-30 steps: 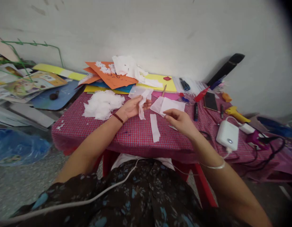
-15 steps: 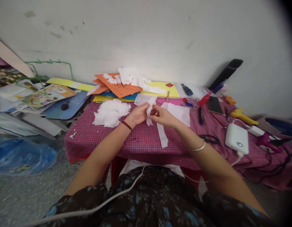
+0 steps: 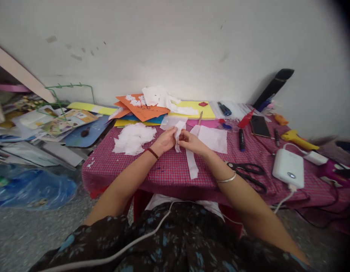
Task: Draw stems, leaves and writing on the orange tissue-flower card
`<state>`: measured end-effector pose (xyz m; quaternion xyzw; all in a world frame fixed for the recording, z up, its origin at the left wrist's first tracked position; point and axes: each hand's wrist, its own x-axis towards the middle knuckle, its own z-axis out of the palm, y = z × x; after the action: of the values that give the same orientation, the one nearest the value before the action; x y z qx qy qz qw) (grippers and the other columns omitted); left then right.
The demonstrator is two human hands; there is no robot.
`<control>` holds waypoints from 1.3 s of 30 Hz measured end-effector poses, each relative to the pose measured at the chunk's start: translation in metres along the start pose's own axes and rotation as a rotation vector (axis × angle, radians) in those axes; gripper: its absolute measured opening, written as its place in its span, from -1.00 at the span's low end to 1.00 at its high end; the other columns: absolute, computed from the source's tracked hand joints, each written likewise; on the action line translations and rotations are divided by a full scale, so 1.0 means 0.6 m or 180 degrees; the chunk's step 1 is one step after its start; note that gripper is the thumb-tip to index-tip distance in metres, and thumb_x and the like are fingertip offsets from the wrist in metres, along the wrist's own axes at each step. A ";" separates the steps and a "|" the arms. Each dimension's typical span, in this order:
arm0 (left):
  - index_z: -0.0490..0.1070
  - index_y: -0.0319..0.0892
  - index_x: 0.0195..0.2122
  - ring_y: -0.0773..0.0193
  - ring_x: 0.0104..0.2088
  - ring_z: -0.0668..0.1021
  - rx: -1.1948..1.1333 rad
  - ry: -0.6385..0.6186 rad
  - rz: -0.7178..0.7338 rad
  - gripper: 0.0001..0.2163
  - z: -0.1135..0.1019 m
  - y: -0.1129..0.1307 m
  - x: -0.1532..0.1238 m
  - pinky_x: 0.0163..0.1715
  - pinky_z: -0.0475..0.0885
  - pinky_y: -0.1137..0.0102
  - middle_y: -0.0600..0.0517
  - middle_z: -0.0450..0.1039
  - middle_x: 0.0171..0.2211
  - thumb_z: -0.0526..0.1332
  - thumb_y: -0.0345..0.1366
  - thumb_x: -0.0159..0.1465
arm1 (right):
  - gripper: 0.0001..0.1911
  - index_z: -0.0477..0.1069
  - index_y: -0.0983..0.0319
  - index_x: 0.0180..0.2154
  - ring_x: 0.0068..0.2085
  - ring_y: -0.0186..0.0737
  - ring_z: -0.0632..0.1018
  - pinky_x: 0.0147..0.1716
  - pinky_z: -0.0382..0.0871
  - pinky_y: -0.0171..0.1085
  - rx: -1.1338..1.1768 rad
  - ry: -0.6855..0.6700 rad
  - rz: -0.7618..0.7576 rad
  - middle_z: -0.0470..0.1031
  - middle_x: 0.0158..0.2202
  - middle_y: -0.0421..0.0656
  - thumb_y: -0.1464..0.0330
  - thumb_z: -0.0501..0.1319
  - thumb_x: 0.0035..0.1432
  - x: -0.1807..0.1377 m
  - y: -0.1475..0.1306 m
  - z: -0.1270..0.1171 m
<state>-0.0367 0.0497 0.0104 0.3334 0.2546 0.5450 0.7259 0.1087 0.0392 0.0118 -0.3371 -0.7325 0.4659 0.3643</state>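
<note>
My left hand (image 3: 166, 139) grips a small white paper piece (image 3: 179, 128), held upright above the checked tablecloth. From the other side my right hand (image 3: 189, 142) pinches the lower part of the same piece, its fingertips close to the left fingers. To the left lies a loose heap of white paper pieces (image 3: 134, 138). A narrow white paper strip (image 3: 192, 165) runs toward the table's front edge below my right hand. Beside it rests a wider white paper sheet (image 3: 213, 139).
Black scissors (image 3: 248, 173) lie by my right forearm, near a white power bank (image 3: 288, 168) with cables. A marker (image 3: 241, 140), a phone (image 3: 260, 125) and a yellow glue gun (image 3: 299, 140) are at the right. Orange paper (image 3: 145, 109) is stacked at the back.
My right hand has moved slightly left and down, closer to my left hand, with its fingers now on the paper. The scissors show more fully as the view shifts.
</note>
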 end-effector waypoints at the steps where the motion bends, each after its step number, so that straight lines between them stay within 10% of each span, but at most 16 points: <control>1: 0.45 -0.24 -0.39 0.28 -0.37 0.57 0.0024 0.0002 0.0030 -0.92 -0.001 -0.001 0.000 -0.17 0.46 0.36 0.04 0.50 -0.46 0.29 -0.41 0.25 | -0.78 0.27 0.18 -0.32 -0.35 -0.28 0.45 -0.32 0.34 -0.27 0.0044 0.0121 0.0024 0.39 -0.41 -0.26 0.29 0.22 -0.06 0.000 0.000 0.002; 23: 0.48 -0.22 -0.24 0.33 -0.40 0.56 0.0938 -0.0020 -0.0212 -0.81 0.003 0.004 -0.026 -0.39 0.43 0.47 0.03 0.54 -0.39 0.37 -0.24 0.20 | -0.87 0.30 0.19 -0.44 -0.55 -0.34 0.33 -0.54 0.28 -0.32 0.0048 0.1292 0.0349 0.32 -0.56 -0.29 0.27 0.09 -0.01 0.004 0.031 0.000; 32: 0.38 -0.24 -0.46 0.46 -0.63 0.40 0.1078 -0.0079 -0.0504 -0.74 -0.004 0.006 -0.028 -0.57 0.31 0.51 0.14 0.37 -0.61 0.47 -0.29 0.07 | -0.86 0.38 0.21 -0.45 -0.41 -0.26 0.40 -0.38 0.27 -0.29 -0.0582 0.1339 0.0106 0.45 -0.48 -0.22 0.28 0.16 0.03 -0.002 0.042 -0.015; 39: 0.38 -0.24 -0.45 0.37 -0.41 0.56 0.0725 -0.0440 -0.0416 -0.80 -0.005 0.018 -0.038 -0.34 0.46 0.45 0.02 0.53 -0.41 0.42 -0.36 0.06 | -0.83 0.46 0.24 -0.34 -0.36 -0.23 0.45 -0.32 0.29 -0.29 -0.0863 0.1344 0.0056 0.54 -0.40 -0.17 0.32 0.13 0.08 -0.002 0.047 -0.020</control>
<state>-0.0517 0.0303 0.0168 0.4331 0.2854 0.4399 0.7331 0.1241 0.0529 -0.0113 -0.4790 -0.6931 0.2859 0.4566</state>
